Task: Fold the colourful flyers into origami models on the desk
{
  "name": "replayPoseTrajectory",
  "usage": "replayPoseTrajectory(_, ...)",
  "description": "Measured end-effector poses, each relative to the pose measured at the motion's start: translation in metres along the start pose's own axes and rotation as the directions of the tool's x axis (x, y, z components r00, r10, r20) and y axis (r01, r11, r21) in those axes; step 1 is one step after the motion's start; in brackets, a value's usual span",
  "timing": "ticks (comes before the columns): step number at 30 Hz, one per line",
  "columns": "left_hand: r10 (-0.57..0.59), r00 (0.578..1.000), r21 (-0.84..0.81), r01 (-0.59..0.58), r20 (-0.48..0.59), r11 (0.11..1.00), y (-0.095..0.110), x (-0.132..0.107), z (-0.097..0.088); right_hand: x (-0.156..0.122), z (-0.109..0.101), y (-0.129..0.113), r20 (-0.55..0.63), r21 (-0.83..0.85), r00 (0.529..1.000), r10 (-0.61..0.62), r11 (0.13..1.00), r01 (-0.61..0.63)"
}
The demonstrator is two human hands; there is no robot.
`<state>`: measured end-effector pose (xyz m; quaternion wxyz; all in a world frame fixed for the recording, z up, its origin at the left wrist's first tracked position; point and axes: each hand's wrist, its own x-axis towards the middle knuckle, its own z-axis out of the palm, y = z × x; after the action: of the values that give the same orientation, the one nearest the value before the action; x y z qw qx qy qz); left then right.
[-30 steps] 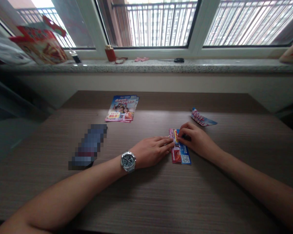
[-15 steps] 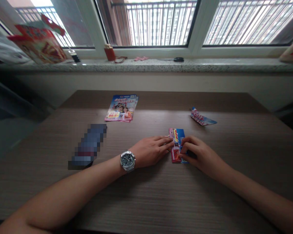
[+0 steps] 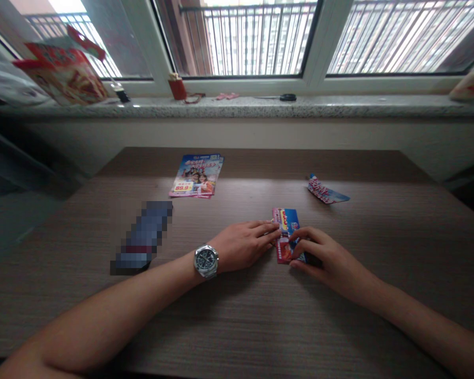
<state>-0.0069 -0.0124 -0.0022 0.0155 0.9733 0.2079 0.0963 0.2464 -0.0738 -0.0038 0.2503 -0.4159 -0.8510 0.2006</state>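
Observation:
A small folded flyer [image 3: 288, 217], blue and pink with bright print, lies on the table between my hands. My left hand [image 3: 245, 245] rests flat with its fingers stretched, the fingertips on the flyer's left edge. Over the flyer's lower right side, my right hand [image 3: 319, 251] is bent, its fingertips on the paper and the thumb by the bottom corner. Those fingers hide part of the right edge. Beyond my right hand lies a folded paper piece [image 3: 327, 191] with a blue and pink print.
A stack of flyers [image 3: 197, 176] lies at the back left of the wooden table [image 3: 229, 326]. Nearer, a pixelated dark object [image 3: 144, 237] lies left of my forearm. The windowsill [image 3: 237, 109] holds a red lighter-like item [image 3: 177, 88], scissors [image 3: 287, 97] and a red food bag [image 3: 67, 73].
My right hand's fingers have spread from a pinch and reach further left over the flyer. The flyer's right part now lies flatter. My left hand stays in place.

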Motion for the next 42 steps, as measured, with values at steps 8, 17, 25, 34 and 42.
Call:
replayPoseTrajectory(8, 0.006, 1.000, 0.004, -0.006, -0.004, 1.000, -0.001, 0.000, 0.002, 0.017, -0.007, 0.020, -0.092, -0.102, 0.995, -0.030, 0.995, 0.021)
replayPoseTrajectory(17, 0.014, 1.000, 0.032, -0.014, 0.001, 0.999, -0.001, 0.000, 0.000, 0.019, 0.004, 0.036, -0.018, -0.206, 0.998, -0.064, 0.977, 0.059)
replayPoseTrajectory(25, 0.030, 1.000, 0.041, -0.030, -0.002, 0.999, -0.001, 0.002, -0.001, 0.019, 0.003, 0.036, -0.015, -0.219, 0.999, -0.048, 0.975, 0.044)
replayPoseTrajectory(34, 0.129, 0.992, 0.012, -0.129, -0.004, 0.992, 0.003, 0.002, -0.007, 0.018, 0.005, 0.033, -0.047, -0.252, 0.998, -0.043, 0.967, 0.030)
replayPoseTrajectory(42, 0.065, 0.998, -0.051, -0.065, 0.011, 0.997, 0.002, 0.002, -0.009, 0.016, 0.001, 0.031, -0.061, -0.276, 0.998, -0.021, 0.961, 0.004)
